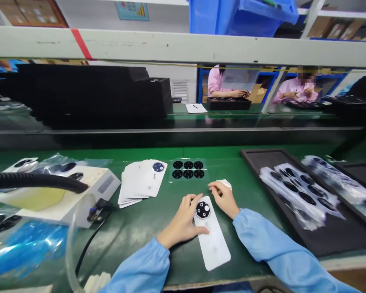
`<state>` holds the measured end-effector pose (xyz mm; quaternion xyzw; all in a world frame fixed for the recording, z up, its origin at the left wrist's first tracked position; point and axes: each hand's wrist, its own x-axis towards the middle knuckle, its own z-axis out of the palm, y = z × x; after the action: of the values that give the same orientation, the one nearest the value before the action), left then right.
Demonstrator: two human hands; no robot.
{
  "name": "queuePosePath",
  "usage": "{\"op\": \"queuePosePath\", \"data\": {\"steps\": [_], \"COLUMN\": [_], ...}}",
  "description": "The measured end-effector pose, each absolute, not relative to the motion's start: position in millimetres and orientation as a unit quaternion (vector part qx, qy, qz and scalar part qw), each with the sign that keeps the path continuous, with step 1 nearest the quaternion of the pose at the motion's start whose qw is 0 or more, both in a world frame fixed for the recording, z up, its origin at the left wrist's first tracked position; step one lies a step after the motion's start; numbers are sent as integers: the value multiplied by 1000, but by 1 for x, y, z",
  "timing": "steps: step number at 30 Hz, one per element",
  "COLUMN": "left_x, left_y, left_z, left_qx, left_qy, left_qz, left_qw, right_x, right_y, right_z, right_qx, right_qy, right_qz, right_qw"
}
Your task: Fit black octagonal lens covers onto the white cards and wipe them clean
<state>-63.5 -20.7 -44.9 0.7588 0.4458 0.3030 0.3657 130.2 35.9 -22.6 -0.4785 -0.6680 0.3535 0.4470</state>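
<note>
the right hand (pixel 224 199) is hiding most of a small white tab (pixel 226 183), and the frame's edge is cutting off a black corrugated hose (pixel 33 182).

One left hand (pixel 183 221) and one right hand (pixel 224 199); one white card (pixel 212 244) bearing one lens module (pixel 203 210). From these: 12 o'clock, six black discs (pixel 188 173); 11 o'clock, one card stack (pixel 142 182); 2 o'clock, two black trays (pixel 293 234); far 1 o'clock, two co-workers (pixel 295 91).

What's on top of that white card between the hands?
The white card carries a round black lens piece near its top end. The left hand covers one edge, hiding what lies beneath.
</note>
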Motion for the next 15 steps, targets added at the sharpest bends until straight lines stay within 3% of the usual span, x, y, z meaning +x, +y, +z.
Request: {"op": "queuePosePath", "data": {"steps": [3,8,15], "left_x": [-57,-43,-64], "left_y": [-33,-66,-173], "left_z": [-44,-40,-18], "left_qx": [710,442,226], "left_qy": [460,416,542], "left_qz": [344,508,629], "left_qw": [408,611,509], "right_x": [141,150,150], "right_y": [42,44,47], "right_z": [-39,-48,-54], "right_qx": [-483,-482,-485], "right_qy": [-645,-621,-626], "right_qz": [392,445,448], "right_qw": [443,429,416]}}
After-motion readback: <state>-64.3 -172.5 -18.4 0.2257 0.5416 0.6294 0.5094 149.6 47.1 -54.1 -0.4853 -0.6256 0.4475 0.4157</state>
